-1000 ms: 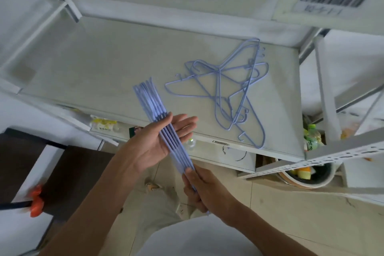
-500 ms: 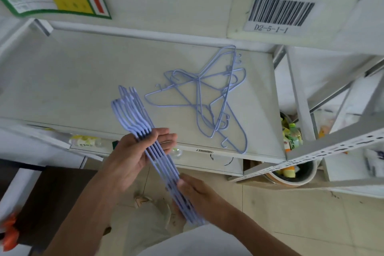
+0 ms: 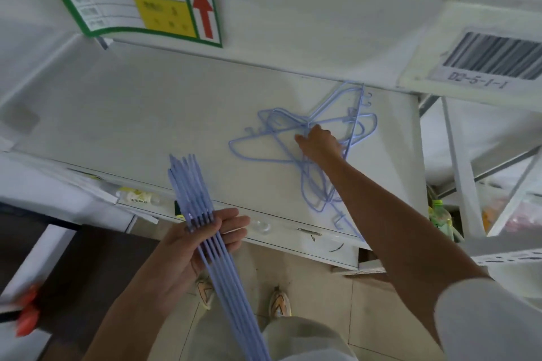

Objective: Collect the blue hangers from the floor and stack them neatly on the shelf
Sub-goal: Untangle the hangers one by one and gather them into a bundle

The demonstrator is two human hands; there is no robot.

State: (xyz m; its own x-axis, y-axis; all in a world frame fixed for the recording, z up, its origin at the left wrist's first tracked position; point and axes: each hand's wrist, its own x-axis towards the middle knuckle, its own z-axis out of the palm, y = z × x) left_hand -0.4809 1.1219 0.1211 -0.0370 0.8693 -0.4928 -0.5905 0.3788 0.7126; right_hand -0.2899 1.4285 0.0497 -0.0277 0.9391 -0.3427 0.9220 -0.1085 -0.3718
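1. Right, the left hand is cradling a squared-up bundle of blue hangers across its palm, fingers laid nearly straight behind the wires with the thumb side propping them. It looks like a parking grip, keeping the sorted set aligned while the other hand works.
2. The bundle's upper ends jut over the front edge of the white shelf, and the lower ends trail down past the wrist toward the floor tiles and the shoes.
3. Over to the right hand, arm stretched forward, fingertips down on the loose tangle of blue hangers lying flat on the shelf. Whether it has pinched a wire or is only touching one, I cannot tell.
4. That tangle is splayed in crossed directions with hooks pointing different ways, so my read is it needs pulling apart one by one before joining the tidy set.
5. The tangle sits ahead of and to the right of the left hand, well apart from the held bundle, with the right hand near its centre crossing.
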